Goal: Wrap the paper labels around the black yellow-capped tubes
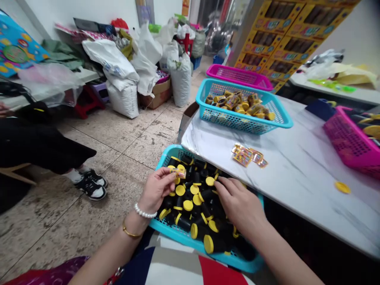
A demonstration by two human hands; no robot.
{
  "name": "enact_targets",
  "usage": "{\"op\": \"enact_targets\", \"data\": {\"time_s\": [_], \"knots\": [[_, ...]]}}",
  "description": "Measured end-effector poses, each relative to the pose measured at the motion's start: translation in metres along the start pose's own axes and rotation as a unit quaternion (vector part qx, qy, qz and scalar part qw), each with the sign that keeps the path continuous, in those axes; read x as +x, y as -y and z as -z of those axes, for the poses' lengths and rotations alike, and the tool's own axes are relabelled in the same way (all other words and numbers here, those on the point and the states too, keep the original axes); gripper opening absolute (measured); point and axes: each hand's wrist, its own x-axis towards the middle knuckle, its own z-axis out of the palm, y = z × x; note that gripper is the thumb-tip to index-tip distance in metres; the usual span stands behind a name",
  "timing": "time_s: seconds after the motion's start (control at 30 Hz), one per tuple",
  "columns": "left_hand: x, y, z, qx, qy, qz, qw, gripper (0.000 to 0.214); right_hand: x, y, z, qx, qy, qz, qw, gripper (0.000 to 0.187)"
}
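Note:
Between the thumb and fingers of my left hand (158, 186) is a small printed plastic sleeve (178, 172), yellow and orange, held above the near basket. My right hand (240, 202) reaches down into that blue basket (175, 234), its fingers curled at a black canister with a yellow lid (210, 181). The canister's body is mostly hidden by the hand. Many similar black canisters (184, 222) lie jumbled around it, their yellow lids facing various ways. Several flat printed sleeves (243, 155) lie in a loose pile on the white table (285, 174).
A second blue basket (246, 126) holds canisters in printed sleeves. Behind it is a pink basket (240, 75); another pink basket (353, 142) stands at right. One yellow lid (342, 187) lies on the table. A seated person's shoe (92, 186) is at left, near white sacks (121, 95).

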Motion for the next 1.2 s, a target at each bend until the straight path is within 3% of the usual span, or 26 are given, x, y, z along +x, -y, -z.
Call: {"op": "enact_targets", "data": {"time_s": [0.13,0.33,0.4,0.47,0.53,0.57,0.6,0.67,0.73,0.77,0.8,0.87,0.93,1.2], "knots": [[0.001,0.003,0.003,0.014,0.010,0.006,1.000,0.033,0.040,0.012,-0.004,-0.077,0.164,-0.051,0.982,0.027],[0.003,0.004,0.006,0.002,0.018,0.029,0.999,0.034,0.069,0.023,-0.004,-0.090,0.236,-0.087,0.964,0.028],[0.004,0.001,0.007,-0.022,0.015,0.036,0.999,0.034,0.065,0.022,0.004,-0.084,0.229,-0.077,0.967,0.026],[0.004,-0.003,0.006,-0.058,0.007,0.042,0.997,0.033,0.056,0.016,0.013,-0.043,0.173,-0.078,0.981,0.021],[0.004,-0.006,0.003,-0.091,0.000,0.049,0.995,0.029,0.047,0.007,0.019,0.103,0.102,-0.096,0.985,0.018],[0.003,-0.007,0.001,-0.104,0.000,0.056,0.993,0.026,0.044,0.002,0.019,0.216,0.077,-0.114,0.967,0.018],[0.003,-0.008,-0.001,-0.113,0.005,0.065,0.991,0.023,0.042,-0.001,0.018,0.342,0.064,-0.139,0.927,0.021],[0.002,-0.007,-0.007,-0.128,0.020,0.089,0.988,0.016,0.040,-0.004,0.012,0.562,0.064,-0.197,0.801,0.025],[0.002,-0.006,-0.013,-0.141,0.034,0.112,0.983,0.010,0.041,-0.002,0.003,0.694,0.058,-0.248,0.673,0.028],[0.002,-0.005,-0.015,-0.146,0.037,0.120,0.981,0.007,0.043,0.001,-0.001,0.732,0.051,-0.262,0.626,0.028],[0.003,-0.005,-0.017,-0.151,0.038,0.125,0.980,0.004,0.045,0.004,-0.004,0.757,0.043,-0.268,0.594,0.028],[0.004,-0.005,-0.020,-0.158,0.035,0.131,0.978,0.002,0.049,0.009,-0.009,0.780,0.022,-0.269,0.564,0.027],[0.006,-0.005,-0.020,-0.161,0.033,0.132,0.978,0.002,0.053,0.012,-0.011,0.778,0.005,-0.269,0.568,0.026],[0.013,0.003,-0.014,-0.171,0.041,0.136,0.975,0.014,0.056,0.017,-0.019,0.695,-0.037,-0.303,0.651,0.031]]}}
